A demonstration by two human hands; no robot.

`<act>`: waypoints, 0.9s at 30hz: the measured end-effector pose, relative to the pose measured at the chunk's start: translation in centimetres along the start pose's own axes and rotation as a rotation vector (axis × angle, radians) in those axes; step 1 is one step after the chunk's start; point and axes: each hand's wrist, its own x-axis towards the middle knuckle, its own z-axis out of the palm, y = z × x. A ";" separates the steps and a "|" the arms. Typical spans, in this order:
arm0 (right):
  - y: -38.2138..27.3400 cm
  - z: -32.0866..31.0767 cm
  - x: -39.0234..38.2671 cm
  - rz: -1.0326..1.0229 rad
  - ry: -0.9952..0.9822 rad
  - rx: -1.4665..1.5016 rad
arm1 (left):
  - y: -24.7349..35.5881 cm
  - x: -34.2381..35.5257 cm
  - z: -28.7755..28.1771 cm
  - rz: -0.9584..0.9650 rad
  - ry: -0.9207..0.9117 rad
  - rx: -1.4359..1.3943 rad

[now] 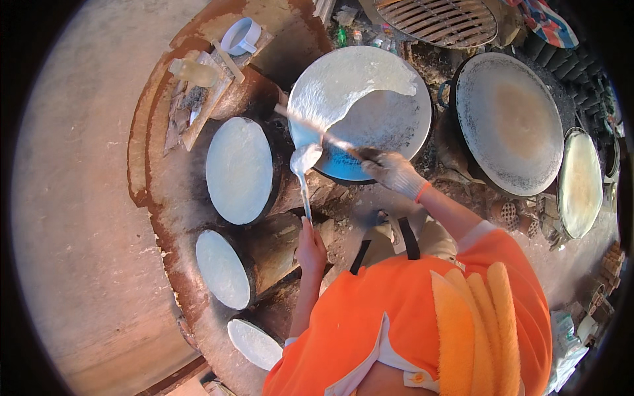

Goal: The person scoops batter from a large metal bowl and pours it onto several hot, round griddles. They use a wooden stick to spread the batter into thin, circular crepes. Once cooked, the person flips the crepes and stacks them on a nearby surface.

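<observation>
My bare left hand [308, 249] grips the long handle of a ladle [306, 158]. The ladle's bowl, coated in white batter, is at the near left rim of a large round griddle [389, 122]. White batter [356, 69] covers the griddle's far and left part; the rest of its surface shows grey. In a stained work glove, my right hand [391, 173] is closed around a wooden spreader stick [317, 129], which slants across the griddle toward its left rim. Whether the stick touches the batter I cannot tell.
Pale-topped round griddles [239, 170] stand on stoves at my left. At the right are another large griddle [510, 124] and an oval pan [580, 183]. A slatted round rack [439, 21] lies at the far side. A white mug [240, 36] and a bottle [193, 72] rest at far left.
</observation>
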 end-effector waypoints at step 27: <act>-3.3 26.8 12.0 0.285 0.736 0.850 | -1.2 -1.3 -14.8 0.571 -1.541 -1.446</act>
